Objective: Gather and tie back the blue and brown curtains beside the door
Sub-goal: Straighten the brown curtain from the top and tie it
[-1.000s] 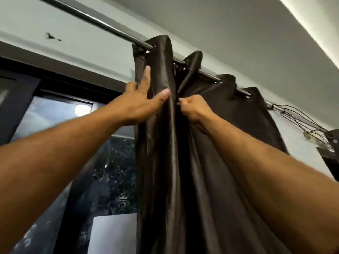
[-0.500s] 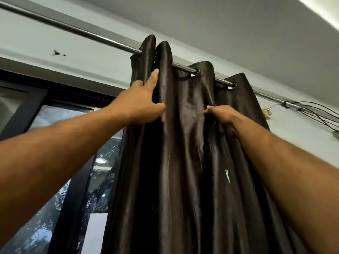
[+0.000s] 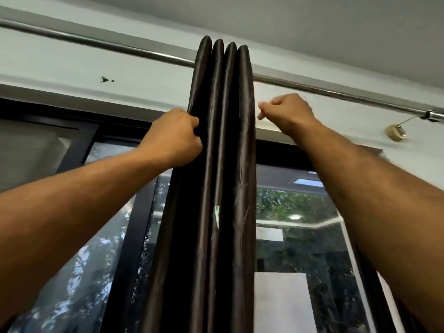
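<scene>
Hanging straight down from the rod [image 3: 149, 52] at frame centre, the brown curtain [image 3: 221, 164] is bunched into four tight vertical folds. The left hand [image 3: 174, 140] clamps its left edge; the right hand [image 3: 287, 112], loosely curled, floats just beside its right edge, apart.

Brown curtain [image 3: 223, 164]: satin-like cloth, glossy, smooth, faint scratch-like creases. Curtain rod [image 3: 120, 48]: polished metal, shiny. Door frame [image 3: 134, 212]: matt black. Glass pane [image 3: 300, 236]: reflective. Wall [image 3: 72, 75]: matt paint, chipped spot.
</scene>
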